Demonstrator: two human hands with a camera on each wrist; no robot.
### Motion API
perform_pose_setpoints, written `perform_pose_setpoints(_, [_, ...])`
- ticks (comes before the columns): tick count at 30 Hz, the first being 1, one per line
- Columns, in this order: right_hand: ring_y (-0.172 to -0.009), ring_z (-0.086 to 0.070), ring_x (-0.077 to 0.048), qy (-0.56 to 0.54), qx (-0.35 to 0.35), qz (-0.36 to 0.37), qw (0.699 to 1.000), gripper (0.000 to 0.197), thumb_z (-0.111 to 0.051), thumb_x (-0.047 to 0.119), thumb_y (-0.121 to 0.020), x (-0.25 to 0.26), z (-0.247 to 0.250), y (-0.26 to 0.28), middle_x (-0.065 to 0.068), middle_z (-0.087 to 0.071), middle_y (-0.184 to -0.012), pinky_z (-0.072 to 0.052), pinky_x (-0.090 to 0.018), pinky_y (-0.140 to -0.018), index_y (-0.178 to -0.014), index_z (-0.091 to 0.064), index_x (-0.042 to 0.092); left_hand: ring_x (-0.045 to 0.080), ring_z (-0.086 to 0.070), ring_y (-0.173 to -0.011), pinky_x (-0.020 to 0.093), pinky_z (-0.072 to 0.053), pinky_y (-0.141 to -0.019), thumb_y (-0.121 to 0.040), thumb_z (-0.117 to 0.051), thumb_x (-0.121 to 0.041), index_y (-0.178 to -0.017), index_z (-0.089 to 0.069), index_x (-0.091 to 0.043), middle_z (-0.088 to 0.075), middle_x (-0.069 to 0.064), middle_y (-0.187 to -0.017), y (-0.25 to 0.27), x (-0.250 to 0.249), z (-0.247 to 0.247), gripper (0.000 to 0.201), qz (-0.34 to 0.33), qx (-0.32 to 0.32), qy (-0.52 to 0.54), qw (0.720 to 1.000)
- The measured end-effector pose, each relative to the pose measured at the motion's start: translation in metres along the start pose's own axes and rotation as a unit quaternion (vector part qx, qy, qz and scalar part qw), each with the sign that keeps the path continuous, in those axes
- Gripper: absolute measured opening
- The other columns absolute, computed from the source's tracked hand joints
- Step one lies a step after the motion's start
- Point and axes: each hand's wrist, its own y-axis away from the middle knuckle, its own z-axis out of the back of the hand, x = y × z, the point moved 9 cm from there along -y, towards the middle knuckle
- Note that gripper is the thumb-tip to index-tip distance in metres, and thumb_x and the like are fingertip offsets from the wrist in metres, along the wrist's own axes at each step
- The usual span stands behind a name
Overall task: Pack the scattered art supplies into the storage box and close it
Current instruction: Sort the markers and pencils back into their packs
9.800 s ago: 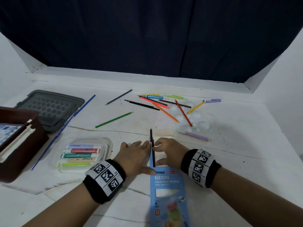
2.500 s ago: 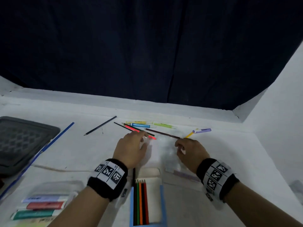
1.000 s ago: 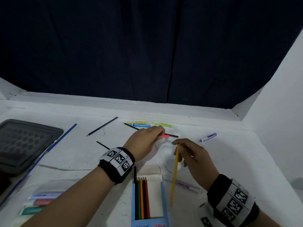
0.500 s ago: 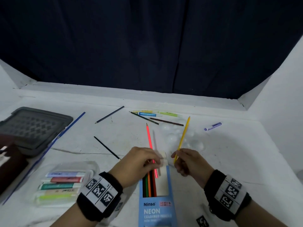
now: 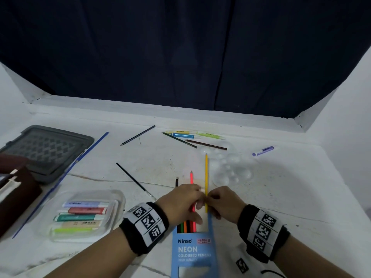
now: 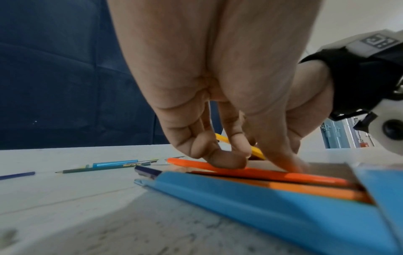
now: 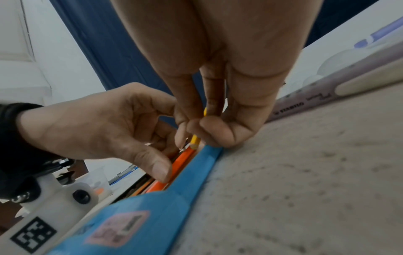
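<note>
Yellow and slender, the yellow pencil (image 5: 206, 173) is lying with its long axis running away from the person, sharpened tip pointing toward the far curtain (image 5: 180, 47) and blunt end entering the open mouth of the blue pencil box (image 5: 193, 249). Working from left to right: a brown storage box (image 5: 18, 193) is sitting at the left edge, with its grey lid (image 5: 46, 149) lying flat beyond it and a long blue pencil (image 5: 66, 173) slanting past the lid. A clear plastic case (image 5: 118, 199) of markers is resting near the left wrist. A thin black paintbrush (image 5: 134, 180) is lying diagonally on the white table (image 5: 301, 187). The left hand (image 5: 180, 203) is pressing curled fingers (image 6: 220, 158) onto a neon orange pencil (image 5: 191, 178), which is partly inserted in the box beside other pencils and pointing the same way as the yellow one. The right hand (image 5: 224, 203) is pinching the yellow pencil near its lower end between thumb and fingertips (image 7: 209, 127), just above the box edge. Beyond the hands, loose pencils and markers (image 5: 186, 135) are lying scattered near the back wall, a clear paint palette (image 5: 230, 169) is lying just right of the yellow pencil, and a purple marker (image 5: 263, 151) is lying well apart at the right.
</note>
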Motion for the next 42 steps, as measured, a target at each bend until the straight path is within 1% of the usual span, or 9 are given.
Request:
perform_pose_setpoints(3, [-0.046,-0.058,-0.015,-0.005,0.003,-0.011,1.0,0.03,-0.058,0.011,-0.088,0.001,0.0,0.003,-0.003,-0.065,-0.053,-0.051,-0.029,-0.055,-0.059,-0.064,0.012,0.012,-0.05,-0.101,0.033,-0.048,-0.087,-0.075,-0.081,-0.045,-0.091,-0.056,-0.029,-0.046,-0.01,-0.107,0.009,0.005,0.006,0.035,0.024,-0.016,0.021,0.999])
perform_pose_setpoints(5, [-0.048,-0.061,-0.013,-0.002,0.003,-0.016,1.0,0.024,-0.063,0.012,-0.088,0.003,0.0,0.004,-0.004,-0.069,-0.056,-0.051,-0.025,-0.054,-0.064,-0.066,0.009,0.01,-0.048,-0.105,0.029,-0.046,-0.089,-0.08,-0.073,-0.055,-0.116,-0.056,-0.032,-0.045,-0.013,-0.115,0.015,0.009,0.013,0.046,0.031,-0.042,-0.027,0.998])
perform_pose_setpoints(10, [-0.049,-0.064,-0.007,0.038,0.005,-0.017,0.999,0.019,-0.069,0.015,-0.086,0.012,-0.002,0.007,-0.002,-0.069,-0.055,-0.045,-0.016,-0.049,-0.068,-0.069,0.007,0.019,-0.016,-0.15,0.048,-0.027,-0.112,-0.091,-0.043,-0.071,-0.153,-0.026,-0.028,-0.022,-0.01,-0.162,0.022,0.021,0.004,0.078,0.072,0.023,-0.146,0.986])
perform_pose_setpoints(14, [-0.05,-0.066,-0.009,0.045,0.001,-0.022,0.999,0.02,-0.07,0.015,-0.085,0.016,-0.002,0.009,-0.004,-0.07,-0.056,-0.045,-0.015,-0.048,-0.068,-0.07,0.005,0.018,-0.002,-0.154,0.054,-0.018,-0.111,-0.094,-0.025,-0.073,-0.154,-0.025,-0.027,-0.011,-0.011,-0.166,0.03,0.017,-0.007,0.076,0.071,0.059,-0.189,0.978])
perform_pose_setpoints(19, [-0.048,-0.067,-0.011,0.086,-0.019,0.0,0.996,0.026,-0.066,0.015,-0.089,0.023,-0.003,0.007,-0.007,-0.07,-0.059,-0.049,-0.019,-0.046,-0.069,-0.069,-0.001,0.016,-0.024,-0.147,0.051,-0.017,-0.104,-0.082,0.003,-0.068,-0.138,-0.048,-0.035,-0.038,-0.017,-0.153,0.047,0.006,-0.011,0.082,0.028,0.044,-0.2,0.978])
perform_pose_setpoints(21, [-0.055,-0.069,-0.014,0.137,-0.023,0.019,0.99,0.023,-0.068,0.016,-0.086,0.026,-0.005,0.005,-0.006,-0.07,-0.063,-0.056,-0.024,-0.054,-0.068,-0.069,0.004,0.013,-0.035,-0.139,0.047,-0.018,-0.098,-0.084,0.0,-0.062,-0.124,-0.057,-0.035,-0.048,-0.018,-0.142,0.055,0.004,-0.011,0.075,0.019,0.031,-0.19,0.981])
perform_pose_setpoints(25, [-0.076,-0.058,-0.014,0.24,-0.052,0.111,0.963,0.006,-0.068,0.021,-0.081,0.044,-0.004,0.01,0.007,-0.058,-0.083,-0.05,-0.029,-0.069,-0.084,-0.063,0.02,0.012,-0.035,-0.142,0.044,-0.022,-0.098,-0.092,-0.022,-0.06,-0.14,-0.05,-0.034,-0.039,-0.011,-0.154,0.065,0.013,-0.005,0.062,0.045,0.03,-0.143,0.988])
perform_pose_setpoints(30, [-0.107,-0.047,-0.025,0.428,-0.03,0.203,0.88,0.039,-0.052,0.006,-0.092,0.051,-0.019,0.002,-0.005,-0.046,-0.122,-0.046,-0.036,-0.085,-0.128,-0.056,0.019,0.009,-0.029,-0.144,0.037,-0.023,-0.096,-0.102,-0.044,-0.048,-0.147,-0.042,-0.035,-0.033,-0.012,-0.158,0.064,0.015,-0.003,0.048,0.057,0.036,-0.148,0.987])
perform_pose_setpoints(42, [-0.106,-0.049,-0.021,0.567,0.049,0.277,0.774,0.018,-0.06,0.022,-0.091,0.055,-0.055,0.038,0.004,-0.061,-0.106,-0.036,-0.041,-0.088,-0.108,-0.066,0.023,0.012,-0.033,-0.142,0.041,-0.035,-0.11,-0.1,-0.05,-0.044,-0.148,-0.043,-0.03,-0.039,-0.009,-0.154,0.058,0.027,-0.009,0.051,0.038,0.024,-0.117,0.992])
